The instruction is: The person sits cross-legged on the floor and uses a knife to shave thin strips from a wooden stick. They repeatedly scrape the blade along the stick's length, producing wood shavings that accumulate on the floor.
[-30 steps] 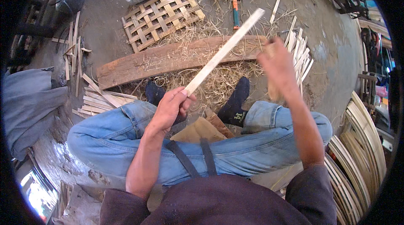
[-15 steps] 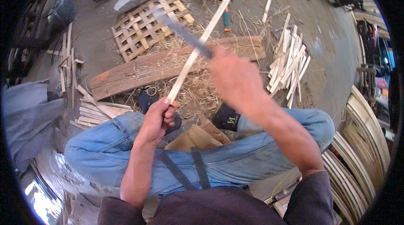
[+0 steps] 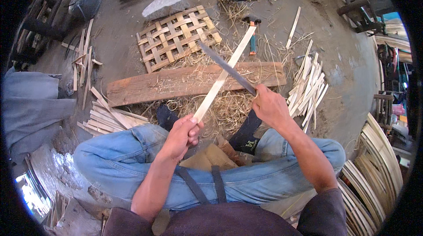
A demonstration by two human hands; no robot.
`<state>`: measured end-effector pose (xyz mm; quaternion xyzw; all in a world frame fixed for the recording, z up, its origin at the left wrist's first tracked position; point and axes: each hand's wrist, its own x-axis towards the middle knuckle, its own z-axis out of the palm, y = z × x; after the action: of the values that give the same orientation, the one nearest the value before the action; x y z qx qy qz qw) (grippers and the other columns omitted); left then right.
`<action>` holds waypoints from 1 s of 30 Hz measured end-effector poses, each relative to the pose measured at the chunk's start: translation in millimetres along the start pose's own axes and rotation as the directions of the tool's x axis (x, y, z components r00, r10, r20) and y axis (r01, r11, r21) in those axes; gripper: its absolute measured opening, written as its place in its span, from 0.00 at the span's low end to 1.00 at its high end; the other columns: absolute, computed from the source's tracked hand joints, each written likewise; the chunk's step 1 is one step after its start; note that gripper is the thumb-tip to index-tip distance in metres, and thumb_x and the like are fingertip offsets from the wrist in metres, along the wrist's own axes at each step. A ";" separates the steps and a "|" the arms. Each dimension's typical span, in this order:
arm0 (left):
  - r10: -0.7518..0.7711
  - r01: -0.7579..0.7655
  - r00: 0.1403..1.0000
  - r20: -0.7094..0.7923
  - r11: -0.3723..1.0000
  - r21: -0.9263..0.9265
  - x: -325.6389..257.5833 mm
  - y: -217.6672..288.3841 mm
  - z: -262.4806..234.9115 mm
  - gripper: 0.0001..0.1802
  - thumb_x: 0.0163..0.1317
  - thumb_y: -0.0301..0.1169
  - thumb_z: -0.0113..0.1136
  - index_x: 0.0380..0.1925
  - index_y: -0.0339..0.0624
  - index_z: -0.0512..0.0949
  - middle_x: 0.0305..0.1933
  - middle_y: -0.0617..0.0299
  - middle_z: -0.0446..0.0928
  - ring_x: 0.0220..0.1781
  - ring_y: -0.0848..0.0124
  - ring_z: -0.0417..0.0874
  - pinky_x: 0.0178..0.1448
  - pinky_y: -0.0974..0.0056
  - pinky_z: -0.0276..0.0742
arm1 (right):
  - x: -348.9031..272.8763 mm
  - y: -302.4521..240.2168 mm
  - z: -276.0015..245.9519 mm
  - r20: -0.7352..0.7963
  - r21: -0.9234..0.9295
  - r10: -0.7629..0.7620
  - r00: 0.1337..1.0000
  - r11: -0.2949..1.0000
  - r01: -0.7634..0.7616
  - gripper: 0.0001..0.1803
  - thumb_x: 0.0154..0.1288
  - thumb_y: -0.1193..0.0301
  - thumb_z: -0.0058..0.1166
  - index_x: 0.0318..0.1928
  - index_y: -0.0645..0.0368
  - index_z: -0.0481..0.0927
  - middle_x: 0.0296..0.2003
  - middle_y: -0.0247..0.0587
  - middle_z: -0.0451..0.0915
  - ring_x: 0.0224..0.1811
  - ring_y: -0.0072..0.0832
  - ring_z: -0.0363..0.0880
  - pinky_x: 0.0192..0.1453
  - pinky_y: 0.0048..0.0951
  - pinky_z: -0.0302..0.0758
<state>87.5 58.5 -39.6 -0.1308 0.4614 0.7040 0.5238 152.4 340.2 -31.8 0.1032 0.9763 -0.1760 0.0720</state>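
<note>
My left hand (image 3: 184, 133) is closed round the near end of a pale, flat wooden strip (image 3: 214, 92), which slants away up and to the right. In my right hand (image 3: 271, 106) is a knife (image 3: 227, 67) with a long dark blade, its handle hidden in my fist. The blade crosses over the strip about midway and points to the far left. Beneath both lies a reddish-brown wooden plank (image 3: 154, 87), with curly shavings (image 3: 222, 113) heaped around it.
Beyond the plank lie a woven lattice panel (image 3: 174, 37), a grey stone (image 3: 165, 5) and a hammer (image 3: 253, 37). Piles of cut strips sit at right (image 3: 308, 86) and left (image 3: 108, 117). Long bent slats (image 3: 374, 161) stand at far right.
My right hand has drawn back toward me and to the right with the knife. My left hand and the strip sit slightly lower and further right in the picture, as the view has shifted.
</note>
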 end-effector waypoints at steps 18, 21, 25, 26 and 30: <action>-0.017 -0.115 0.917 0.398 0.945 0.307 3.6 -23.1 32.4 0.22 0.76 0.42 0.42 0.59 0.37 0.69 0.35 0.65 0.73 0.32 0.72 0.76 0.38 0.65 0.74 | 6.6 -37.8 20.7 0.148 0.876 0.424 0.894 0.363 -0.317 0.26 0.57 0.66 0.66 0.53 0.65 0.73 0.38 0.42 0.81 0.41 0.29 0.80 0.47 0.32 0.77; 0.028 -0.093 0.986 0.166 0.913 0.398 1.1 -19.3 26.5 0.20 0.76 0.41 0.40 0.55 0.37 0.69 0.31 0.69 0.69 0.25 0.79 0.70 0.29 0.71 0.69 | -4.4 -42.4 11.0 0.183 0.613 0.112 0.977 0.764 -0.203 0.22 0.59 0.65 0.63 0.49 0.63 0.73 0.35 0.48 0.82 0.36 0.37 0.83 0.41 0.37 0.78; 0.292 -0.219 0.956 0.008 0.697 0.683 6.8 -24.6 17.5 0.16 0.77 0.38 0.40 0.45 0.37 0.73 0.26 0.70 0.66 0.22 0.81 0.65 0.25 0.71 0.64 | -9.7 -25.9 3.6 0.047 0.003 -0.061 0.997 0.998 0.061 0.13 0.60 0.67 0.59 0.42 0.61 0.73 0.30 0.52 0.81 0.31 0.48 0.82 0.33 0.45 0.78; 0.342 -0.252 0.939 0.031 0.625 0.739 7.4 -26.0 18.4 0.16 0.77 0.37 0.40 0.44 0.37 0.73 0.25 0.70 0.66 0.22 0.81 0.64 0.25 0.71 0.63 | -8.7 -16.4 7.7 -0.021 -0.091 -0.049 0.999 0.995 0.046 0.13 0.60 0.68 0.58 0.41 0.61 0.73 0.30 0.54 0.81 0.32 0.51 0.81 0.34 0.46 0.78; 0.316 -0.238 0.948 0.036 0.629 0.741 4.9 -25.2 27.4 0.15 0.76 0.37 0.41 0.44 0.37 0.73 0.24 0.70 0.65 0.22 0.81 0.62 0.25 0.71 0.63 | 7.5 -1.7 -11.2 -0.039 0.053 -0.011 0.999 0.999 0.013 0.11 0.60 0.70 0.52 0.41 0.62 0.71 0.28 0.56 0.80 0.30 0.52 0.82 0.33 0.50 0.78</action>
<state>115.3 83.7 -41.0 0.1298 0.7447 0.5226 0.3942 143.6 343.9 -22.1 0.1028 0.9731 -0.2004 0.0492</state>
